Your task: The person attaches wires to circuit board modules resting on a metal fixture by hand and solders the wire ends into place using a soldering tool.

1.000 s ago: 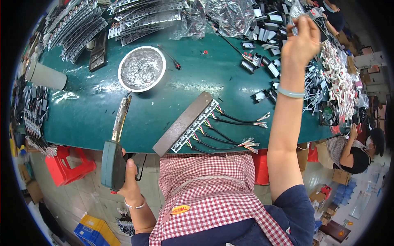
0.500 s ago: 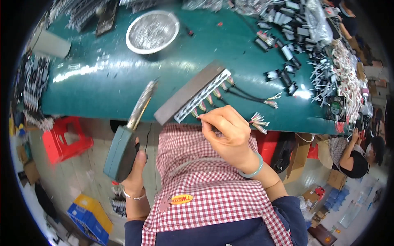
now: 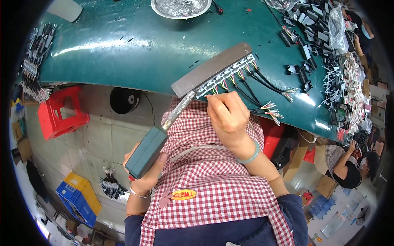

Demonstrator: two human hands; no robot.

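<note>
L hand [image 3: 145, 170] at 7 o'clock, fingers wrapped tight on green handle [image 3: 147, 151] of a soldering tool; its silver neck [image 3: 178, 110] runs up to 12 toward a long flat grey bar [image 3: 211, 69] lying across green table [image 3: 123, 45] edge. R hand [image 3: 227, 117] at center, thumb + index pinched together at row of small connectors [image 3: 225, 76] under bar; can't tell if a wire end is betw. fingertips. Black leads w/ coloured wire tips [image 3: 273, 110] fan out to 3 o'clock. Metal bowl [image 3: 180, 7] at 12. Step, prob.: seating/aligning a wire at the row while tool is held steady. Next move needs fine fingertip placement, bar kept still.
</note>
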